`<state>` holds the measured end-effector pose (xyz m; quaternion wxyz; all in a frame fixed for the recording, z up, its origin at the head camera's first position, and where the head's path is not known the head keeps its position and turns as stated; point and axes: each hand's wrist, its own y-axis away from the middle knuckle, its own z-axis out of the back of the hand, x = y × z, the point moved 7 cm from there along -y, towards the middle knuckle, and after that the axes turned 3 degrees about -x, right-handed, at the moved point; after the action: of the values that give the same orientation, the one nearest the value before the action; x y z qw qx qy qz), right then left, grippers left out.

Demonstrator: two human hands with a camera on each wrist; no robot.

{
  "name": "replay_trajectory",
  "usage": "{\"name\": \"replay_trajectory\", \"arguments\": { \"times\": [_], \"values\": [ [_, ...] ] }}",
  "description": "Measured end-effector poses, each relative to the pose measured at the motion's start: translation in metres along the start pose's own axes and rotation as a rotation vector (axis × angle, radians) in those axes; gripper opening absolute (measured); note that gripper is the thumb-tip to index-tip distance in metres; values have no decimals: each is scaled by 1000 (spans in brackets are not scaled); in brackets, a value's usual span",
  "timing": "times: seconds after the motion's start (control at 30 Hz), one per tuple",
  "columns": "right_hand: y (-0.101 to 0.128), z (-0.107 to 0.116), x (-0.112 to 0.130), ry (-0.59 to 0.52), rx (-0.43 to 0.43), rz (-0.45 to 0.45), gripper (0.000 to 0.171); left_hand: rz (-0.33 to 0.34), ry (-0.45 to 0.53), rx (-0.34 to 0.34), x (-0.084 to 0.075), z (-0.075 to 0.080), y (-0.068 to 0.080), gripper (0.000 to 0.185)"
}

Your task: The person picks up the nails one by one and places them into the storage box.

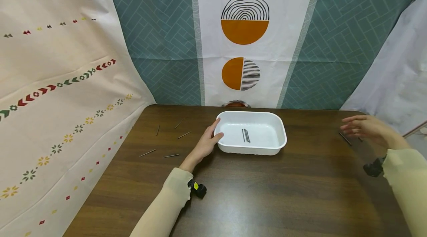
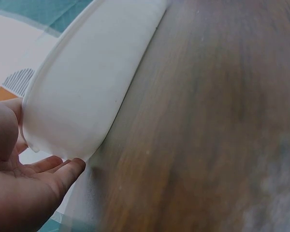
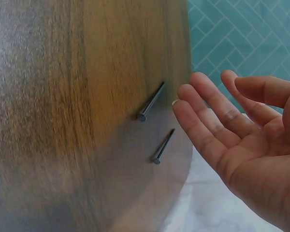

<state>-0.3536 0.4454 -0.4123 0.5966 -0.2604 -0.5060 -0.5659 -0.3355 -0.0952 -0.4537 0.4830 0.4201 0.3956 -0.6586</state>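
Note:
A white plastic tray (image 1: 251, 149) sits near the back of the table, with several dark nails (image 1: 246, 135) lying inside it. My left hand (image 1: 206, 142) holds the tray's left end; in the left wrist view the fingers (image 2: 67, 173) meet the outside of its wall. Far to the right, my right hand (image 1: 370, 129) is above the table with relaxed fingers and nothing in its grasp. Close to it, two nails lie on the wood: a larger nail (image 3: 152, 101) and a smaller nail (image 3: 164, 146). In the head view the hand partly hides them.
Several thin nails (image 1: 171, 155) lie scattered on the brown table (image 1: 267, 192) left of the tray. Patterned cloth (image 1: 160, 44) hangs behind the table's back edge. White cloth (image 1: 66, 118) slopes down along the left side.

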Motion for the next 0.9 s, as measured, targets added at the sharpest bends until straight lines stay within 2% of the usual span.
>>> {"name": "replay_trajectory", "arguments": {
  "times": [0.47, 0.77, 0.9],
  "values": [
    [4, 6, -15, 96, -14, -50, 43, 13, -1, 3, 1, -1, 0, 64],
    [1, 4, -24, 35, -8, -42, 49, 0, -8, -3, 0, 0, -1, 64],
    [1, 1, -26, 21, -32, -27, 52, -1, -9, -4, 0, 0, -1, 64]
  ]
}}
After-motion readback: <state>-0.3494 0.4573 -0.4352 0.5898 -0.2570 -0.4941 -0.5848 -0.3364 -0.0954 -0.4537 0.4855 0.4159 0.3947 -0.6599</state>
